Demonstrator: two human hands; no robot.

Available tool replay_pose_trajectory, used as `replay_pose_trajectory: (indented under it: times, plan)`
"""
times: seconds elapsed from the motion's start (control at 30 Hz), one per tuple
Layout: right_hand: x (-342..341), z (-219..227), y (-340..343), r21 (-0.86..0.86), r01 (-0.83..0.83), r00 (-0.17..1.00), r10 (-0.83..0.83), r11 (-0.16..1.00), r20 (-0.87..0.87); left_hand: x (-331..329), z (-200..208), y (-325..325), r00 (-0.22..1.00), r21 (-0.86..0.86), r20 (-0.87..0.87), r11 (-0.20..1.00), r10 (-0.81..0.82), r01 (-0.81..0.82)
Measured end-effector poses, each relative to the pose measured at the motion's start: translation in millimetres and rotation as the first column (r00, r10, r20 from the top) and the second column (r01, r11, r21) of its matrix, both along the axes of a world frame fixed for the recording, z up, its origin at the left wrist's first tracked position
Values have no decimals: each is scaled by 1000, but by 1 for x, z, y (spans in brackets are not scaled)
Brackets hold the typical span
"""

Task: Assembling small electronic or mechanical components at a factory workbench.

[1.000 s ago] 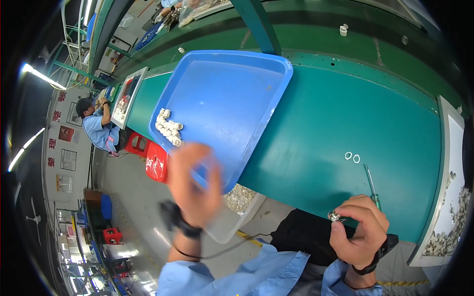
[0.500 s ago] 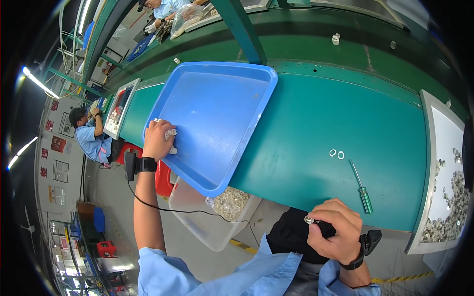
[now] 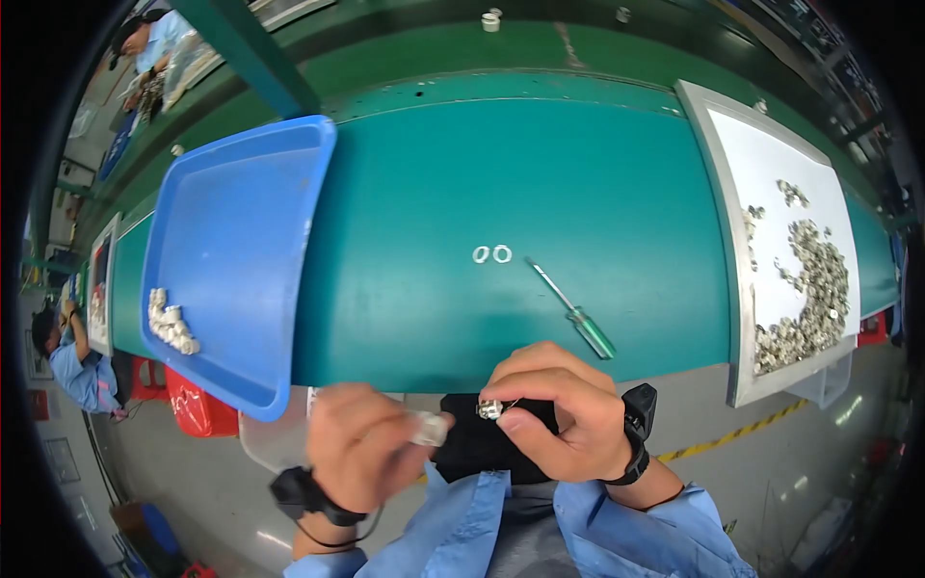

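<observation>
My left hand point(image 3: 358, 438), blurred by motion, grips a small whitish cylindrical part point(image 3: 430, 429) between thumb and fingers. Close by on its right, my right hand point(image 3: 564, 409) pinches a small shiny metal fitting point(image 3: 489, 409) between thumb and forefinger. The two pieces are apart, just off the near edge of the green bench point(image 3: 405, 289). Beyond my hands lie two white rings point(image 3: 491, 254), side by side. Next to them rests a screwdriver point(image 3: 590, 332) with a green handle, its tip pointing away to the left.
A blue tray point(image 3: 241, 250) on the left holds several white cylindrical parts point(image 3: 173, 326) in its near left corner. At the right, a metal-framed white tray point(image 3: 771, 173) carries a heap of silver fittings point(image 3: 819, 279). Co-workers sit at the far left.
My left hand has left the blue tray's near left edge and come beside my right hand, bringing a whitish part. The view has swung right; my right hand keeps its metal fitting.
</observation>
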State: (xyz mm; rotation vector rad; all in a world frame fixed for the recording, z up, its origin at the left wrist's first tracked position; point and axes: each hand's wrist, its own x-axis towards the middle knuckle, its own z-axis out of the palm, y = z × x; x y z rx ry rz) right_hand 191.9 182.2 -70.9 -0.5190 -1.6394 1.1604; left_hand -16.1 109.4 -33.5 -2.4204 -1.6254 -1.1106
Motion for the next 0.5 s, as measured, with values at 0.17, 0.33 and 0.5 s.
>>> replay_pose_trajectory:
  times: [0.17, 0.33, 0.5]
  plan:
    - [23, 2, 3, 98, 18, 988, -32, 995, 150, 39, -41, 10, 932, -63, 361, 998, 26, -3]
    - [29, -6, 1, 101, 90, 984, -104, 991, 142, 54, -46, 18, 942, -61, 334, 997, -33, 57]
    - [31, -7, 4, 198, 102, 971, -141, 975, 192, 59, -47, 20, 950, -38, 310, 999, -18, 32]
